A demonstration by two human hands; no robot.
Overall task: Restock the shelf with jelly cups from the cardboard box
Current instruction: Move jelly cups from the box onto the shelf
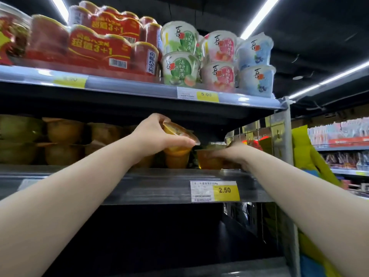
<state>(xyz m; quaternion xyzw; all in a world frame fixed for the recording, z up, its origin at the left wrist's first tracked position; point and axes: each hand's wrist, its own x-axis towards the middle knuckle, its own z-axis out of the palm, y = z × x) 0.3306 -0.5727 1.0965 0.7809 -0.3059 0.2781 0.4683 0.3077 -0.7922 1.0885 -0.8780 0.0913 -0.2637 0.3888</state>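
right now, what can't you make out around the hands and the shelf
Head view only:
1. Cardboard box: outside the frame.
2. Whether the right hand grips the standing cup: shelf shadow and the hand's own back hide most of its fingers.
3. Small print on the price tag: too small.
4. Labels of the left-side cups: dark, blurred.

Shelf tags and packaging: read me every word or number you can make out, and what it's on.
"2.50": lower yellow price tag, middle shelf edge.
"5.00": upper yellow price tag, top shelf edge.
"超值3+1": red cardboard multipack sleeves.
Pastel printed cups' lettering, barcodes, tag small print: too blurred.
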